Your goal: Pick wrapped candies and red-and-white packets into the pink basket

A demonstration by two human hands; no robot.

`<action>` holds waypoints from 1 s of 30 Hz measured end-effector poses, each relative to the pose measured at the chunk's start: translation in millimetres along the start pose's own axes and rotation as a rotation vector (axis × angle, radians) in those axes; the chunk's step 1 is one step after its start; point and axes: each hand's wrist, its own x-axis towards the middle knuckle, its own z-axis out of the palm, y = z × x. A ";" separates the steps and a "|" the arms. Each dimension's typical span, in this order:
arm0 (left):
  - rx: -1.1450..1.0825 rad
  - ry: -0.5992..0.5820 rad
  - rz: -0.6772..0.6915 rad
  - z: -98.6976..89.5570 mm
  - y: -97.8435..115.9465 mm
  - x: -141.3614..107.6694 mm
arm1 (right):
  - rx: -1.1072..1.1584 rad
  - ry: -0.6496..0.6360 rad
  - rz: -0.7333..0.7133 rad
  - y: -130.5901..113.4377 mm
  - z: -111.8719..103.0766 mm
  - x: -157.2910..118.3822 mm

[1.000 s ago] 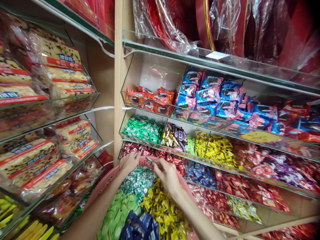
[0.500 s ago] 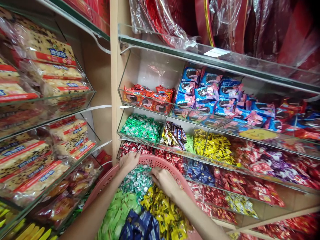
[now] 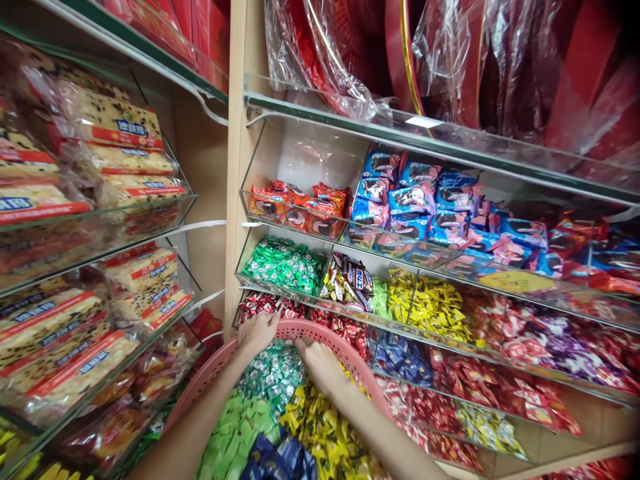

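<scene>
In front of me stands a round pink plastic basket (image 3: 350, 345) with a perforated rim. Inside it lie teal-green wrapped candies (image 3: 273, 371), light green candies (image 3: 235, 427), dark blue candies (image 3: 280, 459) and yellow candies (image 3: 325, 427), grouped by colour. My left hand (image 3: 257, 332) is closed over the far left part of the basket's rim, its fingertips partly hidden. Inside the basket, close to the far rim, my right hand (image 3: 320, 363) sits between the teal and yellow candies. Its fingers are curled, and what they hold, if anything, is hidden.
Glass-fronted shelves face me with green candies (image 3: 285, 265), chocolate bars (image 3: 350, 283), yellow candies (image 3: 430, 300) and blue snack packs (image 3: 415, 200). On the left, glass shelves hold wrapped pastries (image 3: 120, 123). A wooden post (image 3: 235, 167) divides the two. Red plastic-wrapped goods (image 3: 435, 60) fill the top.
The view has tilted slightly, so the shelves appear lower. My right hand has shifted a little toward the left and the far rim; my left hand stays at the rim.
</scene>
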 end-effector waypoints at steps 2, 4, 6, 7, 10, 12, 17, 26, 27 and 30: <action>-0.004 -0.003 -0.015 0.8 -1.1 1.1 | -0.009 0.024 -0.010 -0.2 -17.3 1.8; -0.008 -0.003 -0.020 2.1 -1.6 2.1 | -0.024 0.061 -0.003 -0.3 -39.3 9.3; -0.010 0.005 -0.009 3.3 -1.5 2.7 | -0.057 0.120 0.018 0.0 -63.2 23.1; -0.008 0.010 -0.002 3.6 -1.2 2.7 | -0.082 0.153 0.035 0.5 -74.8 31.9; -0.005 0.009 0.003 2.9 -0.4 1.6 | -0.171 0.224 0.064 3.4 -101.8 61.2; -0.011 0.003 -0.007 1.4 -0.3 0.4 | -0.228 0.235 0.038 6.3 -110.3 78.9; -0.016 0.025 -0.010 -2.6 -2.8 -1.9 | -0.271 0.151 0.008 13.9 -103.9 104.0; 0.003 0.045 -0.007 -3.0 -4.7 -1.5 | -0.187 0.280 -0.013 15.7 -110.4 94.1; 0.005 0.047 -0.008 -2.9 -4.6 -1.1 | -0.125 0.332 -0.033 15.0 -113.4 87.2; 0.006 0.040 -0.020 -3.5 -4.2 0.3 | 0.260 0.472 -0.113 13.6 -110.6 58.7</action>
